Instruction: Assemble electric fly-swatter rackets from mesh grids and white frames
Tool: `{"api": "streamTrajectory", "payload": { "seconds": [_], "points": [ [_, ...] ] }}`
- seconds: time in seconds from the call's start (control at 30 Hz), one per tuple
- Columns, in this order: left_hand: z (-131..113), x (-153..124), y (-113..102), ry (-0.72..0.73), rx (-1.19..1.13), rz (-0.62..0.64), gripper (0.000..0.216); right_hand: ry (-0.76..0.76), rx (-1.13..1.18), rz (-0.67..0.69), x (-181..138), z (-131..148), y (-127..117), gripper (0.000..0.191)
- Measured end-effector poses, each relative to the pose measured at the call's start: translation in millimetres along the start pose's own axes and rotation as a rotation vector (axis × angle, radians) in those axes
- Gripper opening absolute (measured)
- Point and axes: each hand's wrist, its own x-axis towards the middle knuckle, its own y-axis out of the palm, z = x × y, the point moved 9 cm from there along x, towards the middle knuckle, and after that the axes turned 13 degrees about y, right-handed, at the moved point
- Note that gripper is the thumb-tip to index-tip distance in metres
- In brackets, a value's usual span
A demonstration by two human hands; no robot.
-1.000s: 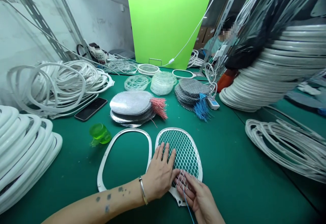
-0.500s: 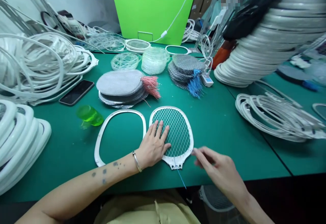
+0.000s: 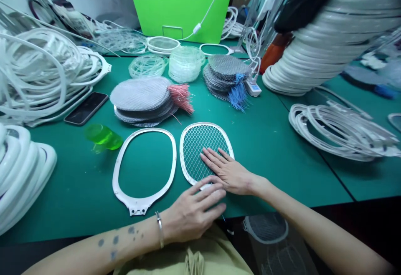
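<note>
A white racket-shaped frame with mesh (image 3: 200,145) lies on the green table (image 3: 275,150) in front of me. My right hand (image 3: 227,170) rests flat on its mesh, fingers stretched out towards the left. My left hand (image 3: 194,210) lies flat over the frame's lower end near the table edge, fingers extended, holding nothing. An empty white frame (image 3: 142,170) lies just left of the meshed one.
Stacks of metal mesh with red wires (image 3: 147,99) and blue wires (image 3: 227,76) lie behind. A phone (image 3: 86,108) and green cup (image 3: 102,136) are at left. White frame piles (image 3: 328,45) crowd both sides. Loose frames (image 3: 338,131) lie right.
My right hand has moved from the table's edge onto the mesh and flattened. My left hand has slid off the mesh down to the frame's lower end.
</note>
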Motion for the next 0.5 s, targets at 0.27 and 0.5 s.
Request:
{"api": "streamTrajectory", "payload": {
  "seconds": [0.27,0.5],
  "points": [
    [-28,-7,10,0.11,-0.003,-0.063,0.024,-0.034,0.067,0.126,2,-2,0,0.081],
    [-20,8,5,0.117,0.119,-0.108,0.023,-0.052,0.089,0.143,1,-3,-2,0.081]
  ]
}}
